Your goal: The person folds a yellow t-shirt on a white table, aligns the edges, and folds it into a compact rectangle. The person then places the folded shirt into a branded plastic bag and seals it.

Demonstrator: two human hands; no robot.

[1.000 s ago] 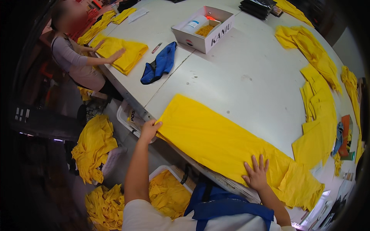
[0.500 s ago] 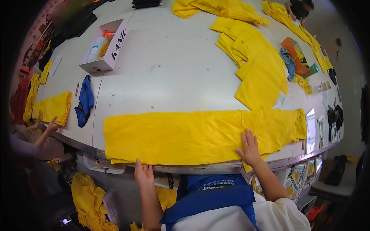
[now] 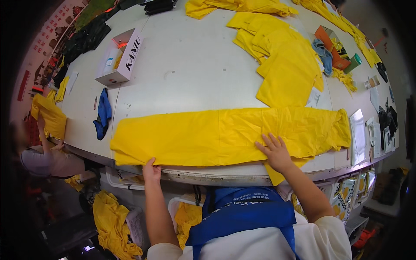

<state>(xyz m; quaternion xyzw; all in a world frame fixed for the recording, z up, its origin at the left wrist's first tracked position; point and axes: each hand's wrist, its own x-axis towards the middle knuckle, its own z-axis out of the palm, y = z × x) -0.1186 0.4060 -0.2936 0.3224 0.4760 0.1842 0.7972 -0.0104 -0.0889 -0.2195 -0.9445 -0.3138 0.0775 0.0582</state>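
A long folded yellow garment [image 3: 186,136] of smooth, slightly shiny cloth lies across the near side of the table, its right end narrower and wrinkled. My left hand [image 3: 151,171] pinches its near edge towards the left end, with the thumb on top and the fingers partly hidden. Flat on the cloth right of the middle rests my right hand [image 3: 276,152], fingers spread. Beneath that wrist, a yellow flap [image 3: 274,174] hangs over the table's front edge.
Several folded yellow pieces [image 3: 290,71] overlap beyond the garment. A white box [image 3: 113,79] with a bottle, a blue cloth piece [image 3: 104,113] and an orange box [image 3: 326,47] stand around the white table [image 3: 173,93]. At left, a co-worker [image 3: 47,160] handles yellow cloth. Yellow fabric [image 3: 110,216] fills bins below.
My left hand has closed on the garment's near edge, its left end now slightly raised in angle. My right hand's fingers have spread. The co-worker has lifted a yellow piece.
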